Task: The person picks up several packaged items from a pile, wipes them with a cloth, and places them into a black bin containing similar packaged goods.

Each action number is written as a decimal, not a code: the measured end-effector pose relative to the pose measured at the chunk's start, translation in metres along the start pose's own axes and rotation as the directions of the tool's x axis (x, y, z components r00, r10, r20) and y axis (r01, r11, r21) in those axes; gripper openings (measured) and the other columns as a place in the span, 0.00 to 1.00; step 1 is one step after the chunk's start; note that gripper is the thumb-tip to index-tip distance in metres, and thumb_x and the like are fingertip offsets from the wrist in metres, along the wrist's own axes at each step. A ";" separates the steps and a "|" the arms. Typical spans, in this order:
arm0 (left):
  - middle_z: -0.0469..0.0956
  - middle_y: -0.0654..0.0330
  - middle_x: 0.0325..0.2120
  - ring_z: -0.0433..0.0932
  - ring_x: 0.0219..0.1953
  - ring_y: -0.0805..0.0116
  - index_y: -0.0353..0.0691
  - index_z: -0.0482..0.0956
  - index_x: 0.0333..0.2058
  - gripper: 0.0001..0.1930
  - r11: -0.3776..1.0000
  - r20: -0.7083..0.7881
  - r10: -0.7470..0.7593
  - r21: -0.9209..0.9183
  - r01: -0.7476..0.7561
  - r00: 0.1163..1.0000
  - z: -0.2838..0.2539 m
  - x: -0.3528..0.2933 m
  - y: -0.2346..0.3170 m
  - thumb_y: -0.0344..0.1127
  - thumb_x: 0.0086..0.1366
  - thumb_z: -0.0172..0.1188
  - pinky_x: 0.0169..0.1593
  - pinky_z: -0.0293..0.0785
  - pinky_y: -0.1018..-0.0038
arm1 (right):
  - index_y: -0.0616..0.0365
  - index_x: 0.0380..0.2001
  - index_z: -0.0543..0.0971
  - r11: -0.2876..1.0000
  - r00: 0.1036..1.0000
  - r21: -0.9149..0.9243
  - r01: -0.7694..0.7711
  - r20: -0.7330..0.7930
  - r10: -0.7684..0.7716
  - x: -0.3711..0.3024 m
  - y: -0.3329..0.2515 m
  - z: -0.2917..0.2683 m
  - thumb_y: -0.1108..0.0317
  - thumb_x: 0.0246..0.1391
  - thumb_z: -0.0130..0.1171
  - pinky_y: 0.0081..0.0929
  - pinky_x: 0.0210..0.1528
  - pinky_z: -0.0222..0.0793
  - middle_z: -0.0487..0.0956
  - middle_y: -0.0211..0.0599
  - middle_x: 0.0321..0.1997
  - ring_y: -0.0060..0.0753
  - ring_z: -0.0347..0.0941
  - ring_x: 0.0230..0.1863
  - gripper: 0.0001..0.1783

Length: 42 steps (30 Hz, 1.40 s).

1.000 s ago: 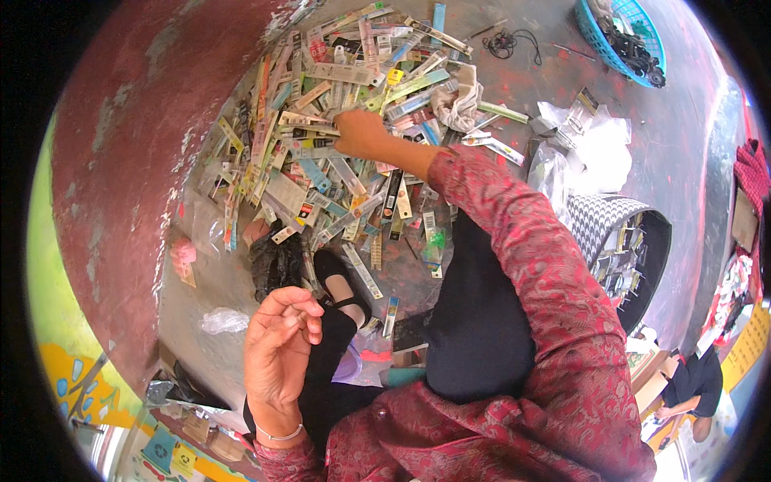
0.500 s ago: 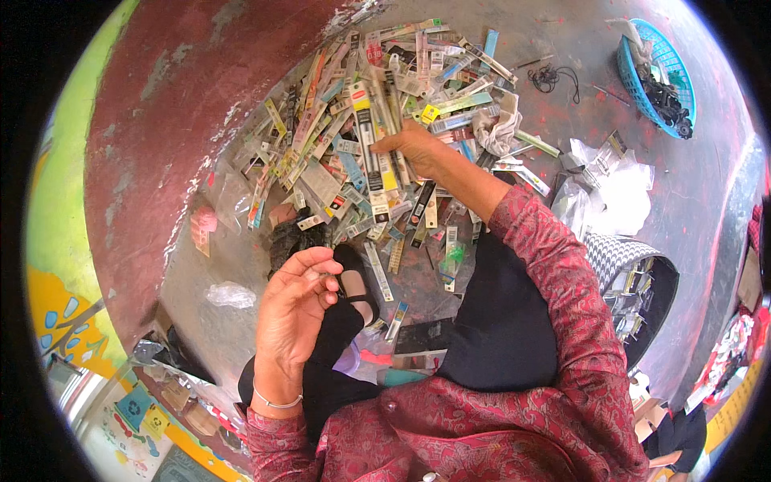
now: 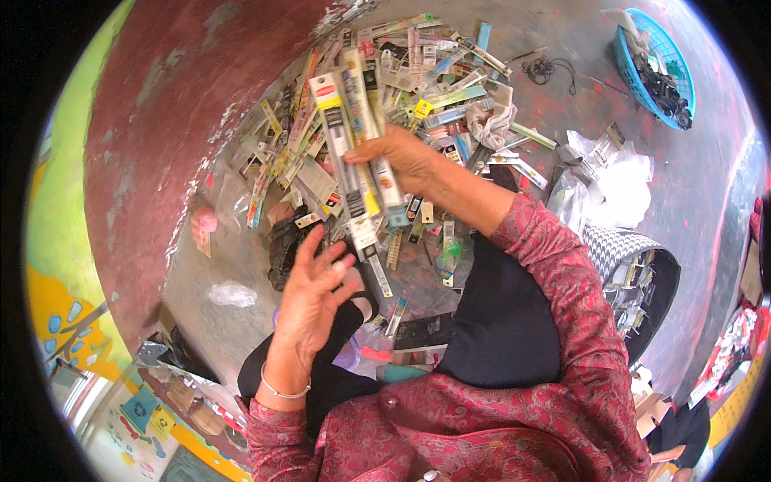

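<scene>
My right hand is closed round a few long, slim packets with clear fronts and printed ends in white, yellow and red. They are held tilted over a large pile of similar flat packets spread on the floor. Close to the lower ends of the held packets is my left hand, palm turned up and fingers spread, holding nothing that I can see. The held packets hide part of the pile, and my right hand's inner fingers are out of sight behind them.
A blue plastic basket with dark bits stands far right, near a tangled black cord. A crumpled grey cloth lies on the pile. White plastic bags and a checked container of packets are at right. Crumpled clear plastic lies left.
My right hand has drawn the packets left and nearer to me. My left hand has risen slightly, and its curled fingers have spread apart.
</scene>
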<state>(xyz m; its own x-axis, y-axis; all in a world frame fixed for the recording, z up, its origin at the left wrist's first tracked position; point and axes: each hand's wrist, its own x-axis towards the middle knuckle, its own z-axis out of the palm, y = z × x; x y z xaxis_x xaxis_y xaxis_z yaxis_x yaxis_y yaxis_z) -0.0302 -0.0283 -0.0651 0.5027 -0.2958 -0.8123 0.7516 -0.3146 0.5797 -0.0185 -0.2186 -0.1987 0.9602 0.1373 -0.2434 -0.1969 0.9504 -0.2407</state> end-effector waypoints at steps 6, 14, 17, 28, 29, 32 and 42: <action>0.69 0.46 0.46 0.73 0.45 0.59 0.36 0.59 0.53 0.22 0.997 0.187 -0.080 -0.002 0.082 0.979 0.004 0.005 -0.010 0.35 0.62 0.52 0.46 0.72 0.69 | 0.66 0.35 0.73 0.986 0.997 -0.158 0.045 0.063 -0.036 -0.015 0.015 0.042 0.79 0.37 0.58 0.27 0.34 0.73 0.78 0.46 0.32 0.34 0.76 0.30 0.16; 0.77 0.53 0.35 0.77 0.36 0.67 0.32 0.67 0.45 0.17 0.914 0.074 -0.008 0.405 -0.023 0.997 0.013 0.005 -0.008 0.40 0.68 0.38 0.39 0.72 0.77 | 0.65 0.43 0.70 0.979 0.988 -0.202 -0.024 0.144 0.054 -0.027 0.023 0.042 0.75 0.37 0.64 0.27 0.43 0.71 0.76 0.41 0.37 0.32 0.74 0.40 0.26; 0.78 0.57 0.33 0.77 0.35 0.72 0.31 0.71 0.41 0.19 0.831 0.139 0.052 0.543 -0.120 0.989 0.006 0.006 -0.010 0.41 0.68 0.39 0.37 0.69 0.79 | 0.64 0.43 0.71 0.974 0.979 -0.215 -0.066 0.175 0.105 -0.028 0.027 0.044 0.74 0.37 0.63 0.26 0.41 0.72 0.76 0.40 0.36 0.30 0.75 0.37 0.25; 0.73 0.54 0.43 0.74 0.41 0.69 0.34 0.62 0.54 0.25 0.809 0.071 0.162 0.562 -0.173 0.984 -0.004 0.007 0.010 0.47 0.64 0.44 0.42 0.67 0.77 | 0.62 0.36 0.74 0.986 0.991 -0.151 -0.077 -0.121 0.058 -0.035 0.022 0.018 0.74 0.39 0.60 0.18 0.26 0.67 0.75 0.37 0.24 0.22 0.71 0.22 0.15; 0.73 0.54 0.44 0.74 0.40 0.69 0.35 0.62 0.54 0.25 0.815 0.062 0.167 0.553 -0.173 0.984 -0.002 0.004 0.012 0.46 0.64 0.45 0.42 0.68 0.77 | 0.62 0.35 0.74 0.985 0.993 -0.173 -0.026 -0.118 0.006 -0.039 0.017 0.014 0.74 0.39 0.60 0.18 0.24 0.66 0.74 0.36 0.23 0.22 0.70 0.21 0.15; 0.71 0.54 0.46 0.74 0.40 0.70 0.36 0.61 0.55 0.25 0.819 0.111 0.149 0.542 -0.186 0.983 0.004 0.000 0.008 0.43 0.63 0.48 0.42 0.68 0.77 | 0.62 0.32 0.73 0.982 0.980 -0.190 0.012 -0.194 -0.050 -0.057 -0.011 -0.008 0.72 0.41 0.59 0.18 0.20 0.63 0.71 0.30 0.20 0.21 0.66 0.17 0.12; 0.68 0.53 0.49 0.70 0.47 0.67 0.35 0.60 0.55 0.26 0.854 0.149 0.065 0.503 -0.132 0.987 0.015 0.008 0.004 0.37 0.60 0.52 0.46 0.67 0.75 | 0.61 0.32 0.74 0.819 0.816 -0.470 0.328 -0.297 -0.497 -0.143 -0.053 -0.083 0.71 0.43 0.59 0.25 0.35 0.66 0.75 0.33 0.29 0.29 0.71 0.30 0.11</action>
<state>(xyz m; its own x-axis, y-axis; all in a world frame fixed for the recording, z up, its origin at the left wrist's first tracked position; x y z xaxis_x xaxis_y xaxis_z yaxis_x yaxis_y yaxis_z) -0.0299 -0.0453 -0.0685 0.4810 -0.4470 -0.7542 0.3604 -0.6834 0.6348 -0.1620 -0.3122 -0.2291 0.8221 -0.4428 -0.3579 0.0601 0.6927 -0.7187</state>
